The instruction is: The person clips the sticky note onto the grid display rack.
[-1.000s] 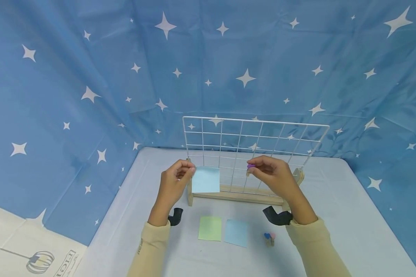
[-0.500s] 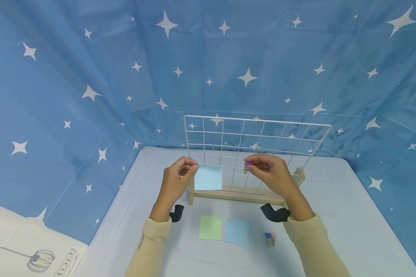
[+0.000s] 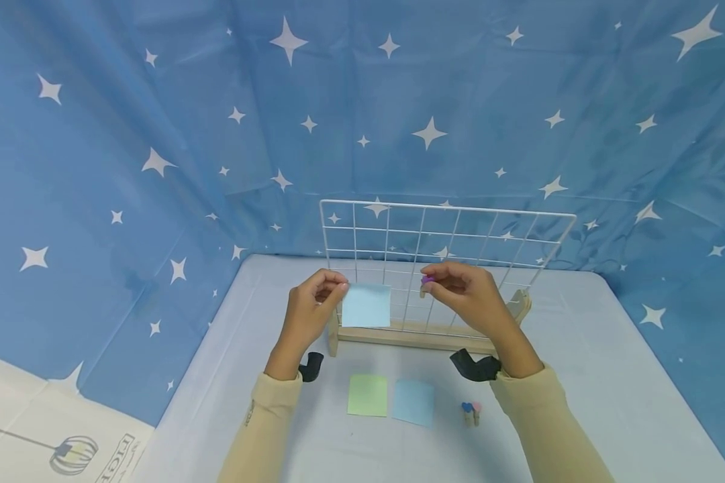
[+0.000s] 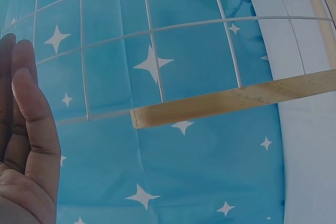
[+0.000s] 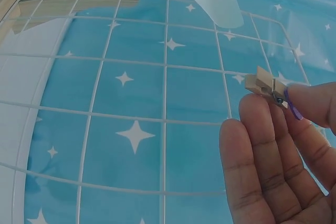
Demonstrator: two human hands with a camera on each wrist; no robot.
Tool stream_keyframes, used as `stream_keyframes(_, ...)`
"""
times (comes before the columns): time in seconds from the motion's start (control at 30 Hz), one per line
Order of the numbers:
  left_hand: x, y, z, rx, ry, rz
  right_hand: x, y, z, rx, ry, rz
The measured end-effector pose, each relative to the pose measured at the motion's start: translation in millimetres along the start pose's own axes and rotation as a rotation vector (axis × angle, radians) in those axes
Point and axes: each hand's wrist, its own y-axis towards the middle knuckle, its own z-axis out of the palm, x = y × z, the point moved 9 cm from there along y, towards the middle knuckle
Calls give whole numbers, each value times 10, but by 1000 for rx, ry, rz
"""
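My left hand pinches a light blue sticky note by its upper left corner, holding it before the left part of a white wire grid. To the right, my right hand pinches a small wooden clothespin with a purple decoration between thumb and fingers. The clothespin's wooden end points away from the palm in the right wrist view. Only the fingers and thumb of the left hand show in the left wrist view; the note is out of that frame.
The grid stands in a wooden base on a white table. Nearer me lie a green sticky note, another blue sticky note, and two small clothespins, one with a blue heart, one pink. A starry blue curtain hangs behind.
Both hands have risen slightly and drawn closer together, the blue note shifting right and the purple clothespin left. The things on the table have stayed put.
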Motion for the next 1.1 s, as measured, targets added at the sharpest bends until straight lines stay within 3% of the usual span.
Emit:
stream_keyframes(0.37,-9,50,-33,-19,3,-6,-9,18,24,-36,25,8)
stream_keyframes(1.1,-40,118,-54,-26,19,-22,27,121,30,-58,-28,14)
